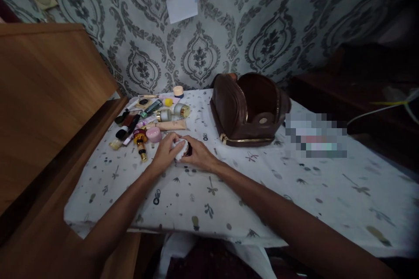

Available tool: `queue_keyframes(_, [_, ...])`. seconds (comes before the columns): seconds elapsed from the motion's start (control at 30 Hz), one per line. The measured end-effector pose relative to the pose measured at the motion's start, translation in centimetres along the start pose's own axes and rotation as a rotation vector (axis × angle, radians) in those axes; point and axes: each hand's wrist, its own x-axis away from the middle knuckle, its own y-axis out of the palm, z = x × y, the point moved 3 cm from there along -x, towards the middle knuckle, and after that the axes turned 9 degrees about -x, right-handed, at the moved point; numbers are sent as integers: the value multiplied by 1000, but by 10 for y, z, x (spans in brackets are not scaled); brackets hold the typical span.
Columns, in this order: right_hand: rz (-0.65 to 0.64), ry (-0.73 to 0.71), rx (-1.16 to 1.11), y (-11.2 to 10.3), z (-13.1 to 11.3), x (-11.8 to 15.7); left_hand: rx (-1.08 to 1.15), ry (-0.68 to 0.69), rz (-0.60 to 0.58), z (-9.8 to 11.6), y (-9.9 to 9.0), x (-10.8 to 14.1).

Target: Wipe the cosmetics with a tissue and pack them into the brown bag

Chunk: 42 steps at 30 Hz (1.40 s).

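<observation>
Between my two hands, low over the cloth-covered table, is a small jar with a white part and a dark reddish part. My left hand has its fingers wrapped round the white side, and my right hand grips the dark side. Just left of my left hand lie a round pink jar and an amber bottle with a gold cap. A beige tube lies right behind the hands. To the right stands a brown bag, unzipped, its dark inside showing.
Several tubes, jars and bottles lie grouped at the table's back left, with a cream-lidded jar behind them. A wooden panel borders the left side. A blurred patch covers something right of the bag. Patterned wall stands behind.
</observation>
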Motion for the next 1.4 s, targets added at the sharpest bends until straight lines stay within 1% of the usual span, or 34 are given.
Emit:
queue_keyframes(0.1, [-13,-22,-17,-1,-2,1,45,-71,51,-9,-2,0])
queue_keyframes(0.2, [-39,-48,-41,-2,-1,3,155,-91,117,-17,-3,-2])
queue_keyframes(0.3, [-36,-58,-17,-2,4,2,229,-119,123,-24,-1,-4])
queue_keyframes(0.4, [-5,-2,94,-3,12,0,246,-149,114,-26,0,-3])
queue_keyframes(0.47, [-23,32,132,-3,15,-1,236,-161,130,-26,-1,-2])
queue_keyframes(0.53, [-42,24,128,-3,15,-1,205,-154,162,-24,-2,0])
queue_keyframes(0.6, [-24,-17,111,-4,12,0,166,-119,183,-21,-2,1])
queue_keyframes(0.67, [-5,-48,98,-6,6,2,122,-51,187,-14,-2,3])
queue_keyframes(0.83, [-28,-33,27,-7,-2,5,-78,171,154,10,3,11])
queue_keyframes(0.93, [8,-90,2,-8,-2,6,-208,288,129,22,7,16])
queue_keyframes(1.03, [63,-118,70,-8,2,7,-238,333,112,27,8,16])
queue_keyframes(1.1, [85,-148,115,-8,4,8,-224,323,98,27,9,15])
queue_keyframes(1.2, [80,-196,173,-9,5,10,-183,283,82,25,10,13])
queue_keyframes(1.4, [71,-253,316,-5,0,11,-4,124,125,23,11,11])
